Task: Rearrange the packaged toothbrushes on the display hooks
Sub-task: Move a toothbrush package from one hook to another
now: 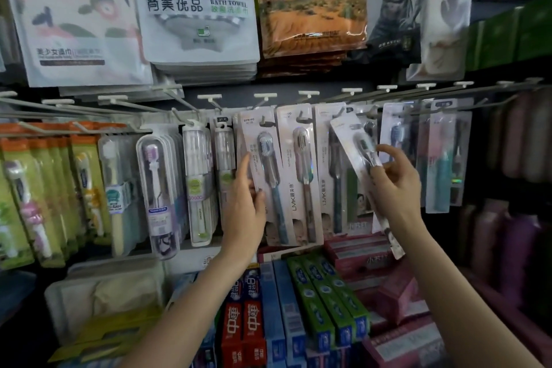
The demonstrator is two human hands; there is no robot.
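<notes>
Pinching a loose toothbrush pack (360, 155) between thumb and curled fingers, my right hand (394, 182) holds it tilted in front of the hooks (265, 96). My left hand (246, 197) grips the side of a hanging blue-brush pack (265, 176), thumb on its front. Two more white-carded packs (301, 182) hang between. Toothpaste boxes (322, 299) are stacked below, four towel bags (197, 9) above.
</notes>
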